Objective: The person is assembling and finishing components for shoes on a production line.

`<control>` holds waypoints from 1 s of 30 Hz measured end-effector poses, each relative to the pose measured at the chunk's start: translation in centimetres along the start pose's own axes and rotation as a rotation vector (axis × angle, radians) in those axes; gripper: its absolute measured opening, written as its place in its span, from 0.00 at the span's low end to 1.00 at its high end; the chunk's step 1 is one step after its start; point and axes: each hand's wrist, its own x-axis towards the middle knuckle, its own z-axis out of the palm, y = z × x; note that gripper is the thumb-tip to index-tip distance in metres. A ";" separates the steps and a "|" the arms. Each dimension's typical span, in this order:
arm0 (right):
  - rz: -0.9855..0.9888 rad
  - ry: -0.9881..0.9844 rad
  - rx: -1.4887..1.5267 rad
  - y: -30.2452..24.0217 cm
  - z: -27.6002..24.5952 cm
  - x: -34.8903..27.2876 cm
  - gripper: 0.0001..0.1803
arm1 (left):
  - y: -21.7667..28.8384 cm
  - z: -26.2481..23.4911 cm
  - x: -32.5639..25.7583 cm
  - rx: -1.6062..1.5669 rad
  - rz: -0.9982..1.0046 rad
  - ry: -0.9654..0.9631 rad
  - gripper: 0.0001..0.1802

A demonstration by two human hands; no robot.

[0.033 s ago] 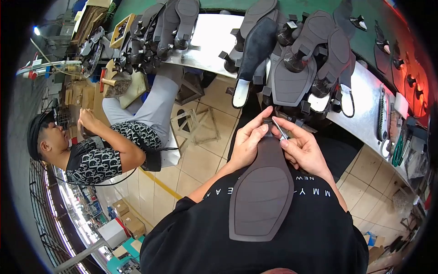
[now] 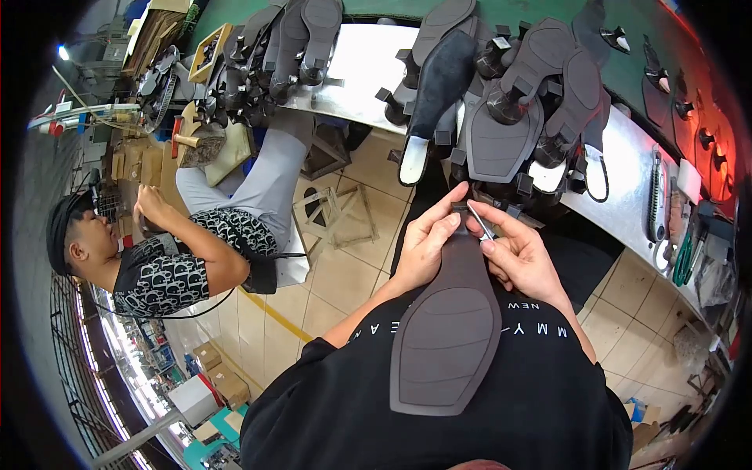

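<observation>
Head view is showing you holding a long dark grey shoe sole [image 2: 446,337] lengthwise against your black shirt [image 2: 439,423], its broad forefoot end lying low on your chest and its narrow heel end pointing up and away toward the desk [image 2: 627,204]. Your left hand [image 2: 423,247] is gripping the narrow end from the left, its fingers [image 2: 442,211] closed together on the sole's edge with the thumb pressing on top. Your right hand [image 2: 521,254] is sitting just beside it on the right, its fingers [image 2: 493,215] pinched on a thin silvery metal tool [image 2: 480,221], which is angling up and to the left so that its tip is meeting the heel end of the sole. The two hands are almost touching over that narrow end. Right above them, a crowd of dark soles with block heels [image 2: 509,117] is standing and leaning on the shiny metal desk, one with a white tip [image 2: 413,160] hanging over its near edge. Farther right on the desk, a metal file-like tool [image 2: 656,196] is lying flat. To your left, well apart, another person [image 2: 157,258] in a patterned black-and-white shirt and dark cap is sitting over the tiled floor [image 2: 345,266], working with both hands raised.
</observation>
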 end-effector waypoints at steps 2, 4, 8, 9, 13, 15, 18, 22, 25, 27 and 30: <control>-0.008 0.009 -0.011 0.2 0.0 0.0 0.26 | -0.1 -0.1 -0.1 -0.020 0.016 -0.036 0.24; -0.006 0.001 -0.010 0.5 0.0 0.1 0.26 | -0.1 0.0 -0.1 0.009 0.021 -0.005 0.24; -0.007 0.012 -0.045 0.4 0.0 0.2 0.26 | 0.0 -0.2 0.0 0.006 -0.004 0.000 0.24; -0.018 0.016 -0.048 0.3 0.2 0.0 0.26 | 0.2 0.0 -0.1 0.005 0.003 -0.006 0.24; -0.006 -0.008 -0.058 0.0 0.2 0.4 0.26 | 0.9 0.1 0.1 -0.028 -0.015 0.009 0.20; 0.018 -0.019 -0.057 0.2 0.0 0.6 0.26 | 0.8 -0.1 0.1 -0.036 -0.025 0.030 0.19; 0.038 -0.032 -0.084 0.0 0.0 0.7 0.26 | 0.8 -0.4 0.3 -0.098 -0.117 0.054 0.19; 0.048 -0.046 -0.080 -0.9 0.8 0.8 0.26 | 0.3 -1.7 0.8 -0.182 -0.136 -0.001 0.23; -0.042 -0.007 -0.101 -2.0 1.2 0.1 0.25 | 2.6 -1.6 0.5 -0.248 -0.160 -0.016 0.27; -0.102 -0.012 -0.161 -2.7 0.1 -0.5 0.22 | 4.1 -3.4 1.2 -0.389 -0.067 -0.021 0.24; -0.263 0.037 -0.119 -4.6 -1.9 -4.0 0.17 | 9.5 -7.1 4.7 -0.270 0.273 0.019 0.20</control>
